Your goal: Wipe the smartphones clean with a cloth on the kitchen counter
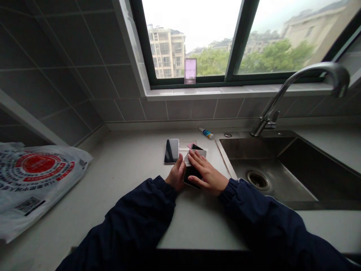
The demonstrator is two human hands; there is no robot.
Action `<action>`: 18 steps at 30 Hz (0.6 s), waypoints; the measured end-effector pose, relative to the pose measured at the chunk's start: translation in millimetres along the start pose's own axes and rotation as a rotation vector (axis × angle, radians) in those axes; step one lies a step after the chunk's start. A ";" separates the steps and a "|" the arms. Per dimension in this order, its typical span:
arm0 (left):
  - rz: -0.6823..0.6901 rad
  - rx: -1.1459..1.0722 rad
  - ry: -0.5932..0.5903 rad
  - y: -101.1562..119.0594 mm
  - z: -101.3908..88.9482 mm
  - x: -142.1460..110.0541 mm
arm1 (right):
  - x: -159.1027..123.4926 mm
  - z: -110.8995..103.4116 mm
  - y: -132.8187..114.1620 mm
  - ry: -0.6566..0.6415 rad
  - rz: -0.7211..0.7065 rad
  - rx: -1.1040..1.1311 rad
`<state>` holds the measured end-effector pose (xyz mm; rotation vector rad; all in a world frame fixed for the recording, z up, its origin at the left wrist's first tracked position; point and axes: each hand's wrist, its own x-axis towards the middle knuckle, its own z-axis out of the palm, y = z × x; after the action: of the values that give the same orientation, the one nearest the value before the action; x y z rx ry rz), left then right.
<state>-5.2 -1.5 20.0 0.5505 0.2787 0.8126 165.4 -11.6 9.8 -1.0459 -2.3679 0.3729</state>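
navy sleeves (135, 222), left hand (176, 174), right hand (207, 172) on glassy phone (191, 176), probably

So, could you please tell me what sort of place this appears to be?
It looks like a kitchen, probably in a home: a stainless steel sink with a curved faucet sits in a pale countertop, below a tiled wall and a window.

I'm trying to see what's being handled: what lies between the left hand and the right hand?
The head view shows a dark phone between the left hand and right hand, with a pale flat card just beyond it.
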 end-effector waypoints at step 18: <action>0.009 -0.135 0.176 5.8 6.0 -1.8 | -0.1 -4.5 -12.6 -0.113 -0.098 0.050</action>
<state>-7.3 -1.8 28.3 0.3540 0.3800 0.8832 160.5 -19.8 19.1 -0.9037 -2.4852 0.4631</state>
